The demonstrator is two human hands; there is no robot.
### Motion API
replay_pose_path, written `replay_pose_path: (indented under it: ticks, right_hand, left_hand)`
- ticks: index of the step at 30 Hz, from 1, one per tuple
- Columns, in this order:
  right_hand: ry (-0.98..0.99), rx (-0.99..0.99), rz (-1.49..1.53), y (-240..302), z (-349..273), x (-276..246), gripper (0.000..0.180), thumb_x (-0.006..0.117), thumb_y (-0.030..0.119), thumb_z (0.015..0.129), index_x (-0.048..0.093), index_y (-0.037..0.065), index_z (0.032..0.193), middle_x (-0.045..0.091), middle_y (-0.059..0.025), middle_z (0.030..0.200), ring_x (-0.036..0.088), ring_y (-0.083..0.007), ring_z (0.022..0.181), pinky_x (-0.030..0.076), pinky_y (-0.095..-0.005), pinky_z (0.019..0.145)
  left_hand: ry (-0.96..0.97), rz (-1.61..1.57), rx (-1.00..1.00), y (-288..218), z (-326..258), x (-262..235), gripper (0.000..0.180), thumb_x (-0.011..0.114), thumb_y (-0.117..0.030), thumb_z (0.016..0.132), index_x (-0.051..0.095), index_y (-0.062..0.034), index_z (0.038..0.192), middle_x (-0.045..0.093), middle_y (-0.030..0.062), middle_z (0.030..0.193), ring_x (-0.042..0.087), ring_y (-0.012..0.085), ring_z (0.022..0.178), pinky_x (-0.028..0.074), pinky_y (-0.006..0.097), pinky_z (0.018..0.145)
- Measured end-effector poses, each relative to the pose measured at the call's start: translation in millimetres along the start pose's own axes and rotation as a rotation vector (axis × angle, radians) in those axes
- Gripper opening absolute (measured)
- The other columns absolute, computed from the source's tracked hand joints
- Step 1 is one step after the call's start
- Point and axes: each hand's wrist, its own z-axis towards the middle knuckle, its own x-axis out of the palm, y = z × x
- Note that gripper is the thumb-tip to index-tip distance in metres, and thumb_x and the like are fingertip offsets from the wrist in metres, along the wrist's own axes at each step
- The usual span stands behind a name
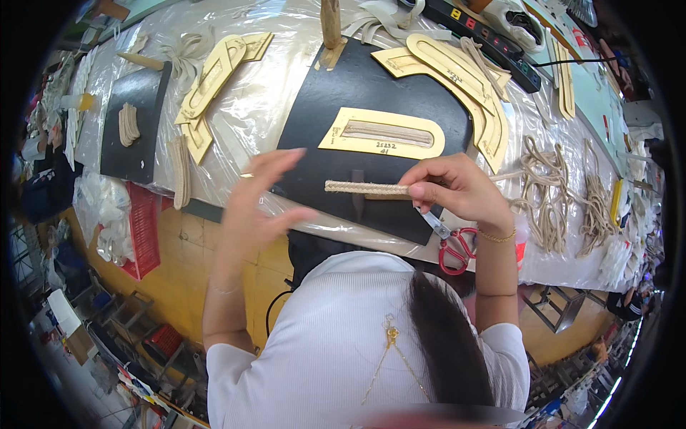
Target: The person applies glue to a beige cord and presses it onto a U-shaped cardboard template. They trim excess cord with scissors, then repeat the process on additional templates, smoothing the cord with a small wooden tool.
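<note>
My right hand [461, 191] pinches one end of a short beige braided strip [364, 188] between thumb and fingers. The strip points left, held nearly level above a black mat [314, 129]. To the left of its free end, my left hand [264, 196] is in the air, slightly blurred, with thumb and fingers apart and nothing in them. Just below my right hand are scissors with red handles [456, 250], at the table's front edge. Beyond the strip, a cream template board [432, 143] lies on the mat, with beige strips in its long slot.
More cream templates [493, 139] lie stacked at right and others [214, 79] at left. Tangled beige cords [543, 186] cover the right side. A wooden post [330, 25] and a black power strip [493, 43] are at the back. A red crate [143, 232] stands by the left edge.
</note>
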Motion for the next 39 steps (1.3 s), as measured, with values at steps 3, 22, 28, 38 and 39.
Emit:
replay_pose_path:
  ticks: [3,22,28,38,39]
  right_hand:
    - [-0.042,0.008,-0.067,1,-6,3,0.020,0.070,0.013,0.096,0.071,-0.003,0.108,0.069,-0.0035,0.080,0.064,-0.0086,0.067,0.054,-0.0247,0.063]
    - [-0.556,-0.407,-0.719,-46,72,0,0.014,0.078,0.015,0.085,0.076,0.006,0.096,0.063,-0.0062,0.087,0.065,-0.0221,0.070,0.052,-0.0328,0.064]
    - [-0.518,-0.378,-0.722,-52,89,-11,0.017,0.079,0.012,0.085,0.076,0.004,0.100,0.064,-0.0063,0.088,0.062,-0.0179,0.069,0.050,-0.0297,0.063]
    - [-0.518,-0.387,-0.781,-58,94,-13,0.014,0.078,0.014,0.084,0.076,0.006,0.096,0.064,-0.0063,0.087,0.065,-0.0243,0.071,0.052,-0.0342,0.065]
    - [-0.508,-0.387,-0.777,-58,94,-14,0.016,0.079,0.012,0.083,0.076,0.006,0.097,0.064,-0.0073,0.087,0.064,-0.0241,0.070,0.052,-0.0329,0.065]
  left_hand:
    - [0.212,-0.154,0.009,-12,21,23,0.030,0.085,-0.014,0.078,0.077,-0.0048,0.106,0.074,0.0104,0.096,0.067,0.0224,0.086,0.050,0.034,0.083]
    - [0.057,0.385,0.362,53,33,80,0.022,0.076,-0.009,0.082,0.069,-0.0020,0.102,0.064,0.0097,0.109,0.061,0.0289,0.109,0.046,0.044,0.093]
    - [0.056,0.425,0.350,53,36,84,0.027,0.078,-0.009,0.082,0.070,-0.0030,0.107,0.065,0.0087,0.106,0.062,0.0271,0.102,0.044,0.042,0.090]
    - [0.006,0.416,0.352,64,62,99,0.042,0.078,-0.010,0.083,0.071,-0.0103,0.124,0.059,0.0049,0.088,0.057,0.0236,0.085,0.044,0.038,0.079]
    - [0.020,0.421,0.345,65,65,99,0.041,0.078,-0.010,0.083,0.071,-0.0104,0.123,0.058,0.0047,0.086,0.056,0.0231,0.083,0.044,0.038,0.078]
